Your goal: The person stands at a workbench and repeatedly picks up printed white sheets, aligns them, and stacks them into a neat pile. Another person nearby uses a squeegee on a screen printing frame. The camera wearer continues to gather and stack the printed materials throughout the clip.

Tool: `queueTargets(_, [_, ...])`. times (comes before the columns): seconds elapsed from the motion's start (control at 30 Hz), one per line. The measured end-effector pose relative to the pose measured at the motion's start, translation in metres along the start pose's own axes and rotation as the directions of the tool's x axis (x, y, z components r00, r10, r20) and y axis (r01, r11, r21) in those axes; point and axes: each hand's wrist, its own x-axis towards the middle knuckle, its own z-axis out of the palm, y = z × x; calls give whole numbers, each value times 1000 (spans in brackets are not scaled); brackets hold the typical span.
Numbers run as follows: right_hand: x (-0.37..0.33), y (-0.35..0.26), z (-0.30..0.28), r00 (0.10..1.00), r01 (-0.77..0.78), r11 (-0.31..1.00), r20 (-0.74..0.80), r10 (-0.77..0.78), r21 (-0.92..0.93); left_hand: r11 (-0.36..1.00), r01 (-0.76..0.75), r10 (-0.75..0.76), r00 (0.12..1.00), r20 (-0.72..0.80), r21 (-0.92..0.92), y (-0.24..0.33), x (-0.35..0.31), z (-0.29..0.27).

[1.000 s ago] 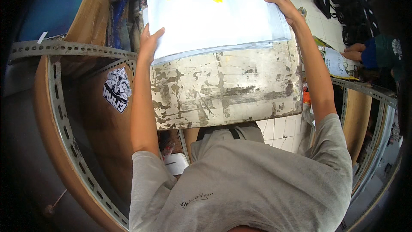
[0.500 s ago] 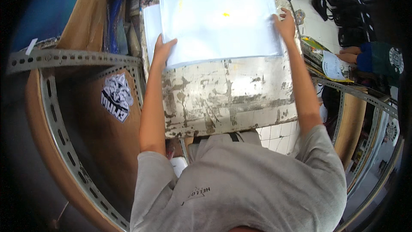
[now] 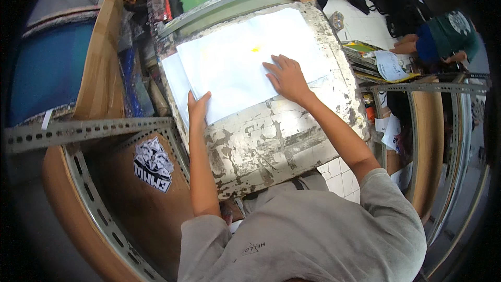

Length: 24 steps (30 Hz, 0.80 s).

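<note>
1. Scuffed and flaking, the worktable point(image 3: 250, 151) is bearing overlapping white sheets point(image 3: 224, 76) on its far half.
2. Toward its left side, my half-open left hand point(image 3: 198, 110) is bracketing them; pinch unclear.
3. Having left its right side, my right hand point(image 3: 288, 78) is spreading open over them, empty, freeing that end.

Table point(image 3: 276, 146): pale top coating worn through in dark, irregular patches, clearly seen on the person's side of the stack of white sheets point(image 3: 229, 73). The stack lies directly on the tabletop; its uppermost sheet bears a small yellow mark. Lower sheets point(image 3: 175, 70) project beyond its left side. Right of the stack, the table margin is chipped and stained.
</note>
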Motion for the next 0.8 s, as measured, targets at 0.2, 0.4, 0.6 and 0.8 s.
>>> queueTargets(0.2, [-16, 9, 7, 996, -75, 997, 46, 76, -28, 999, -24, 25, 998, 49, -26, -22, 15, -6])
queueTargets(0.4, [-80, 22, -52, 898, -375, 922, -209, 387, 96, 966, -173, 175, 985, 4, 195, -33, 17, -14])
queueTargets(0.6, [-265, 3, -77, 696, -522, 788, -371, 615, 327, 775, -403, 577, 766, -283, 487, -19, -66, 27])
queueTargets(0.8, [-405, -25, -66, 571, -618, 668, -347, 744, 414, 524, -681, 773, 632, 49, 512, -50, -182, 110])
